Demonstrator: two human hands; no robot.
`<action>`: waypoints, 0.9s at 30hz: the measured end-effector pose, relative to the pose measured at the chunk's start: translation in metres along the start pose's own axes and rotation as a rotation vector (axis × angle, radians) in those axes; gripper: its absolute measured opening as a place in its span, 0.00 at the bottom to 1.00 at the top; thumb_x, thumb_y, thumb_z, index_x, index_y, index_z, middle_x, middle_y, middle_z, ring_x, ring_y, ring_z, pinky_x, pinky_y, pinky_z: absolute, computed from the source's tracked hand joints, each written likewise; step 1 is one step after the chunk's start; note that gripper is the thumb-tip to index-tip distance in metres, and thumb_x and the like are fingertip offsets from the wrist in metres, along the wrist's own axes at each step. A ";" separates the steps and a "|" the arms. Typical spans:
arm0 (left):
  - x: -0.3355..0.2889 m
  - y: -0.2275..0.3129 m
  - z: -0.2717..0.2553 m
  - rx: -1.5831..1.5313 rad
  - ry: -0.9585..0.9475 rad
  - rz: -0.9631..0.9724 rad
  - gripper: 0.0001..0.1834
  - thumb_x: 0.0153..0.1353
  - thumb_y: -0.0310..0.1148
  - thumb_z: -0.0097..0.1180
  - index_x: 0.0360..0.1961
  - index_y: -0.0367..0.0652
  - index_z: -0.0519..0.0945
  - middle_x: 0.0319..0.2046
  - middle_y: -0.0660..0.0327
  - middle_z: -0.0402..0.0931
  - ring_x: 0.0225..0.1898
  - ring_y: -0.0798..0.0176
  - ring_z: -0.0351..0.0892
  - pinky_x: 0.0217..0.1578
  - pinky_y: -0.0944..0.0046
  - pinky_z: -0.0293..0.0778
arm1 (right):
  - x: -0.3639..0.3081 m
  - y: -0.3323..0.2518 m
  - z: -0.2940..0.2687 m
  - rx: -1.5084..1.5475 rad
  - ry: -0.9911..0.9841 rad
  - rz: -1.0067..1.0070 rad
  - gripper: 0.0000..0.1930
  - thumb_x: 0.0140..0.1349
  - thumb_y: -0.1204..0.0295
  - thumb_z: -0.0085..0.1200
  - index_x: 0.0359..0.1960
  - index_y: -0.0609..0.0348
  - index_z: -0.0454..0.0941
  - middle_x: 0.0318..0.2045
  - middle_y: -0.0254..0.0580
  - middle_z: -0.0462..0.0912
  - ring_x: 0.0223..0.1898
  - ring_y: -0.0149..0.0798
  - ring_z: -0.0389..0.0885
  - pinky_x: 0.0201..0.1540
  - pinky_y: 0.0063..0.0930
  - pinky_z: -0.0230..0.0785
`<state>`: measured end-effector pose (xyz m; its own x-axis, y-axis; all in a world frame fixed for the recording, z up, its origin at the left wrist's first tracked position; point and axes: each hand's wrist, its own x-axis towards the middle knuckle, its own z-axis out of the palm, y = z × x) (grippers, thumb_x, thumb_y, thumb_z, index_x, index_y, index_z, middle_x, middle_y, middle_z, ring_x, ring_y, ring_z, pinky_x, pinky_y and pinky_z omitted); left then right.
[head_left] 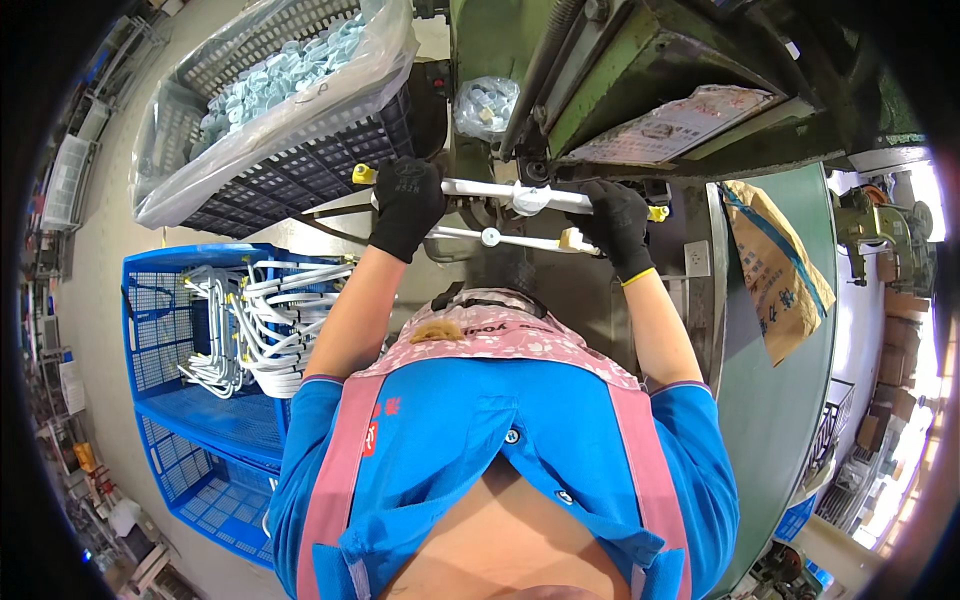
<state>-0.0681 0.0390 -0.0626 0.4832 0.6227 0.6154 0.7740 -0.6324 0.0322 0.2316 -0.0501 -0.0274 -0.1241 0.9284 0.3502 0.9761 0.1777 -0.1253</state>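
Both my hands wear black gloves and grip a white tubular frame (470,188) held crosswise in front of me. My left hand (407,205) is closed round its left end, where a yellow tip (364,174) sticks out. Closed near the other end is my right hand (617,222), with another yellow tip (657,214) beyond it. A pale round disc (531,200) sits at the middle of the upper bar. A lower white bar (520,240) carries a smaller round piece (490,237); whether it belongs to the same frame I cannot tell.
A black crate (290,170) lined with plastic holds many pale blue parts (285,75) at the upper left. Below it, a blue crate (155,320) contains several white frames (285,320). A green machine (640,60) rises ahead. On the right, a brown paper sack (785,275) lies on a green table (765,420).
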 end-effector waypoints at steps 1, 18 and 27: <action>0.000 0.000 0.001 0.017 0.031 0.013 0.10 0.46 0.31 0.59 0.32 0.47 0.80 0.22 0.60 0.75 0.30 0.54 0.77 0.32 0.53 0.68 | 0.000 0.001 -0.001 -0.020 0.001 -0.025 0.17 0.37 0.60 0.68 0.31 0.47 0.78 0.29 0.36 0.81 0.30 0.44 0.81 0.31 0.37 0.72; -0.015 0.046 -0.094 0.001 -0.099 -0.181 0.16 0.37 0.29 0.64 0.33 0.47 0.82 0.28 0.59 0.80 0.32 0.52 0.79 0.35 0.54 0.72 | -0.017 0.018 -0.042 0.196 -0.059 -0.467 0.21 0.43 0.62 0.68 0.39 0.56 0.79 0.28 0.46 0.78 0.28 0.50 0.77 0.30 0.40 0.68; -0.107 0.155 -0.110 -0.423 0.333 -0.549 0.07 0.54 0.26 0.48 0.36 0.40 0.72 0.30 0.58 0.71 0.35 0.59 0.72 0.43 0.60 0.69 | -0.070 0.005 -0.033 0.974 -0.975 -0.501 0.08 0.51 0.69 0.62 0.28 0.61 0.82 0.21 0.48 0.82 0.22 0.40 0.81 0.28 0.33 0.71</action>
<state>-0.0451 -0.1759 -0.0365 -0.1261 0.7688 0.6269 0.6127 -0.4366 0.6587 0.2510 -0.1248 -0.0220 -0.8615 0.4824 -0.1586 0.3412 0.3186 -0.8843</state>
